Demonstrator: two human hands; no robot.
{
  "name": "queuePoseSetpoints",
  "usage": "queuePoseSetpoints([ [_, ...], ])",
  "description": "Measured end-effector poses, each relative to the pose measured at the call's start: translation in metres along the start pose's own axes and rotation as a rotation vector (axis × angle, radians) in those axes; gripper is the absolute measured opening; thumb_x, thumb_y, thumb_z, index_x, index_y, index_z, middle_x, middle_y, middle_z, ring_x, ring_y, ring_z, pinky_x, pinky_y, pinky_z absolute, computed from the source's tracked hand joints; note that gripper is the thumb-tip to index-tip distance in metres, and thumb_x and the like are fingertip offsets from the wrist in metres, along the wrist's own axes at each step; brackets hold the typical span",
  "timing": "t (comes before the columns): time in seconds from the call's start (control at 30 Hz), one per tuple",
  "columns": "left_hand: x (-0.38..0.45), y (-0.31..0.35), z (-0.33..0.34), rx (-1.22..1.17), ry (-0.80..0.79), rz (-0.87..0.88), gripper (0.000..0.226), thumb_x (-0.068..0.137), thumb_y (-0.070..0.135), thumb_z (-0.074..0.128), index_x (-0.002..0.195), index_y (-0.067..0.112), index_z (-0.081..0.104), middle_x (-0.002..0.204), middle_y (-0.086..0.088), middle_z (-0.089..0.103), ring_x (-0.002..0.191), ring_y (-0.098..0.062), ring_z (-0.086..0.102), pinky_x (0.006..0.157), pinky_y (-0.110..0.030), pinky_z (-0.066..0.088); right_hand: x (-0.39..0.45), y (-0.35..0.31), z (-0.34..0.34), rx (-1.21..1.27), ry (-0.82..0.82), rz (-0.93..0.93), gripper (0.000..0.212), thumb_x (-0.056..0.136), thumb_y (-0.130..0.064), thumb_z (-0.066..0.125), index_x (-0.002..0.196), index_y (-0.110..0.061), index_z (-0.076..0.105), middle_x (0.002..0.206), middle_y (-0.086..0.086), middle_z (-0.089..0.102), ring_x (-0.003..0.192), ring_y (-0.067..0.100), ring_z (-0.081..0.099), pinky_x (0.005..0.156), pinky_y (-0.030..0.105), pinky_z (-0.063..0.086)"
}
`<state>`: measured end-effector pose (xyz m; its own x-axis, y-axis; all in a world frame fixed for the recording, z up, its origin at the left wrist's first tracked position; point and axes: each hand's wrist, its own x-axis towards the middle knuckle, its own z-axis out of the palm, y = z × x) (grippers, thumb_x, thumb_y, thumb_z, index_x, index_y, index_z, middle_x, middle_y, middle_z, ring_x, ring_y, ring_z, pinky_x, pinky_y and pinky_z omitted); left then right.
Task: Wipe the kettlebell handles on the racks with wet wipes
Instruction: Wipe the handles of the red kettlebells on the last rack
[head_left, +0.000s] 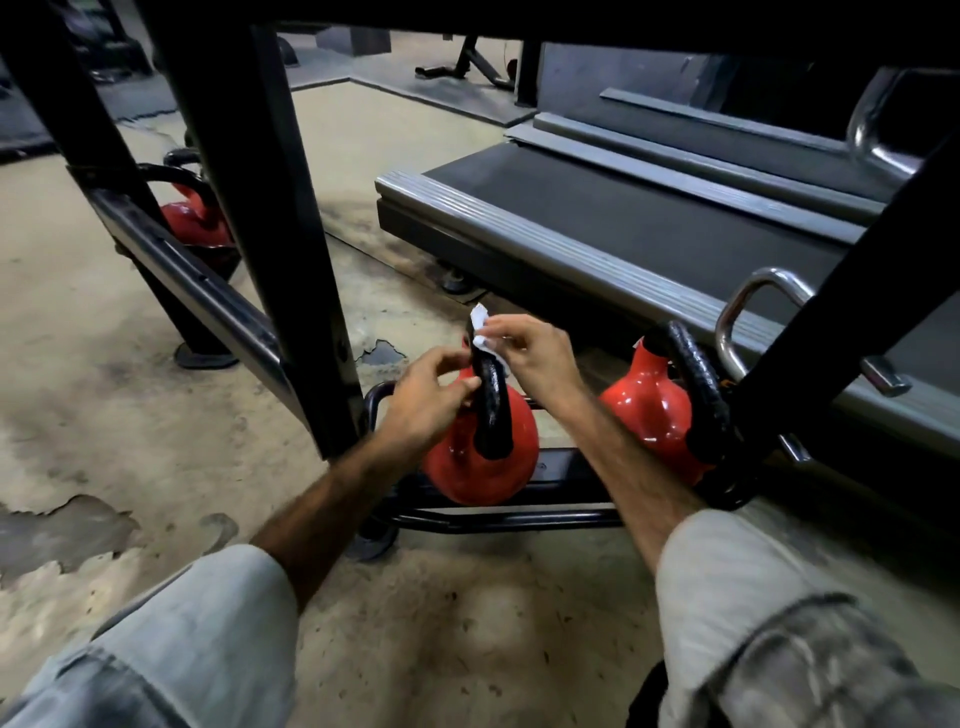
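Observation:
A red kettlebell (483, 462) with a black handle (492, 410) sits on the low black rack (561, 465). My right hand (530, 351) pinches a white wet wipe (480, 327) against the top of that handle. From the left side, my left hand (434, 392) holds the same handle, thumb and fingers curled against it. A second red kettlebell (649, 410) with a black handle (698, 384) stands to the right on the rack. Behind the rack's slanted posts, a third red kettlebell (195, 221) sits at the far left.
Black rack posts (270, 208) slant across the left and another (852, 312) crosses the right. A treadmill deck (623, 223) lies just behind the kettlebells, with a chrome bracket (748, 306) near it. The concrete floor (104, 415) is worn and patched.

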<state>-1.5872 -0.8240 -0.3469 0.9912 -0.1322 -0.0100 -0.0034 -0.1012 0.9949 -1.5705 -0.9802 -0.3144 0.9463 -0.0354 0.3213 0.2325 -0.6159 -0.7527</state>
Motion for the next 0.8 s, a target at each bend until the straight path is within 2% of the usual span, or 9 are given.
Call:
queuePoseSetpoints([
  [0.03, -0.004, -0.004, 0.000, -0.006, -0.001, -0.043, 0.026, 0.082, 0.018, 0.070, 0.108, 0.022, 0.065, 0.109, -0.002, 0.070, 0.095, -0.021, 0.070, 0.088, -0.046, 0.056, -0.003, -0.001, -0.003, -0.019, -0.041, -0.029, 0.015, 0.083, -0.015, 0.074, 0.098, -0.012, 0.078, 0.107, 0.003, 0.074, 0.100, 0.001, 0.064, 0.092, 0.017, 0.048],
  [0.13, -0.021, -0.005, 0.002, -0.070, -0.024, -0.101, 0.019, 0.080, 0.011, 0.074, 0.099, 0.016, 0.070, 0.098, -0.009, 0.074, 0.092, -0.024, 0.071, 0.089, -0.044, 0.055, -0.044, -0.004, -0.013, -0.128, -0.078, -0.152, 0.018, 0.086, -0.012, 0.070, 0.101, -0.017, 0.078, 0.108, -0.003, 0.074, 0.100, -0.009, 0.060, 0.085, 0.002, 0.040],
  [0.2, -0.029, -0.006, 0.001, -0.057, -0.038, -0.083, 0.020, 0.078, 0.011, 0.077, 0.096, 0.013, 0.071, 0.096, -0.011, 0.074, 0.094, -0.027, 0.070, 0.090, -0.042, 0.055, -0.066, -0.003, -0.016, -0.088, -0.083, -0.174, 0.019, 0.084, -0.008, 0.071, 0.099, -0.016, 0.079, 0.105, -0.004, 0.074, 0.096, -0.018, 0.056, 0.085, 0.000, 0.038],
  [0.3, -0.032, -0.009, 0.002, -0.040, -0.014, -0.117, 0.025, 0.075, 0.011, 0.079, 0.099, 0.011, 0.071, 0.094, -0.008, 0.074, 0.092, -0.023, 0.070, 0.089, -0.040, 0.055, -0.044, -0.008, -0.013, -0.081, -0.089, -0.145, 0.027, 0.086, -0.008, 0.070, 0.110, -0.020, 0.074, 0.096, -0.010, 0.072, 0.091, -0.012, 0.059, 0.079, 0.003, 0.042],
  [0.37, -0.034, -0.008, 0.004, -0.063, 0.013, -0.162, 0.029, 0.074, 0.011, 0.080, 0.101, 0.011, 0.069, 0.094, -0.007, 0.073, 0.091, -0.021, 0.069, 0.087, -0.037, 0.056, -0.013, -0.013, -0.007, -0.057, -0.090, -0.116, 0.032, 0.083, -0.002, 0.070, 0.113, -0.011, 0.071, 0.099, -0.001, 0.074, 0.090, -0.007, 0.062, 0.077, 0.004, 0.042],
  [0.47, -0.036, -0.004, 0.006, -0.098, 0.031, -0.186, 0.032, 0.074, 0.010, 0.080, 0.103, 0.009, 0.067, 0.097, -0.010, 0.071, 0.091, -0.023, 0.068, 0.083, -0.035, 0.056, 0.014, -0.015, -0.003, -0.152, -0.112, -0.120, 0.019, 0.078, -0.006, 0.076, 0.097, -0.006, 0.077, 0.093, 0.008, 0.071, 0.088, 0.010, 0.062, 0.073, 0.008, 0.041],
  [0.57, -0.037, -0.002, 0.006, -0.148, 0.050, -0.218, 0.037, 0.073, 0.006, 0.080, 0.105, 0.009, 0.061, 0.096, -0.011, 0.068, 0.091, -0.025, 0.067, 0.086, -0.038, 0.056, -0.005, -0.011, -0.010, -0.280, -0.157, -0.172, 0.011, 0.079, -0.013, 0.075, 0.090, -0.015, 0.080, 0.089, 0.006, 0.066, 0.086, 0.019, 0.064, 0.077, 0.025, 0.046],
  [0.7, -0.038, 0.001, 0.006, -0.128, 0.050, -0.189, 0.046, 0.072, 0.006, 0.081, 0.111, 0.004, 0.056, 0.095, -0.010, 0.069, 0.090, -0.021, 0.068, 0.083, -0.035, 0.056, -0.053, -0.012, -0.021, -0.225, -0.245, -0.177, 0.011, 0.081, -0.011, 0.074, 0.089, -0.016, 0.079, 0.090, -0.001, 0.057, 0.080, 0.005, 0.056, 0.072, 0.003, 0.038],
  [0.8, -0.039, 0.004, 0.004, -0.142, 0.025, -0.193, 0.048, 0.073, 0.005, 0.080, 0.114, 0.008, 0.055, 0.093, -0.008, 0.069, 0.089, -0.021, 0.067, 0.081, -0.033, 0.056, -0.030, -0.018, -0.013, -0.284, -0.244, -0.129, 0.012, 0.084, -0.013, 0.072, 0.093, -0.015, 0.079, 0.093, 0.002, 0.054, 0.086, 0.012, 0.056, 0.068, 0.010, 0.033],
])
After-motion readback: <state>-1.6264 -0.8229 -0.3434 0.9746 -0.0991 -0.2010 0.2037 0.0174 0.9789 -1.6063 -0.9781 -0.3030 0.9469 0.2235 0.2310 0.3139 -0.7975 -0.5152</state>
